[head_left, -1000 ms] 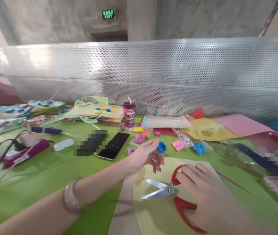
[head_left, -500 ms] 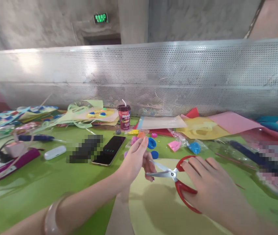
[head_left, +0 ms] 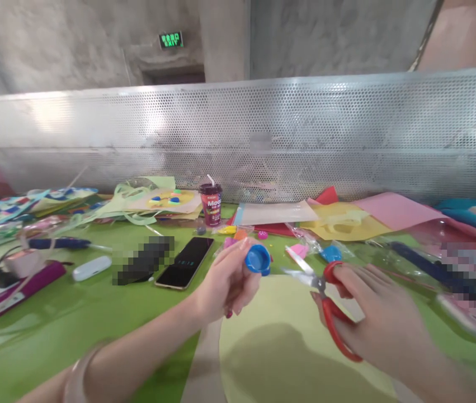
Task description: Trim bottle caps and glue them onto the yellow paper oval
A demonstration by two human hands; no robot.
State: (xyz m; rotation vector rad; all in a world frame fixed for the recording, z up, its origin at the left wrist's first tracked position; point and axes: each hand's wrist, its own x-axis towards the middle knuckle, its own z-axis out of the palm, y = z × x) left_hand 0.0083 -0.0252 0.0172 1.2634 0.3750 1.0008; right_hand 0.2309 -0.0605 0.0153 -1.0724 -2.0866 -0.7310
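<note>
My left hand is closed, pinching a small blue round cap between thumb and fingers, its hollow side facing me. My right hand grips scissors by their red handles. The blades are spread and point left toward the blue cap, apart from it. Under both hands lies a large pale yellow sheet with a rounded edge, on a greyish sheet. Beyond the scissors are a pink packet and a blue packet.
A phone and a white oblong case lie left on the green table. A purple power strip with cables is further left. A drink cup with a straw stands behind, before a perforated metal panel. Coloured sheets lie back right.
My left hand has taken up the blue cap from the table and lifted it toward me. The scissors have moved right, away from my left hand.
</note>
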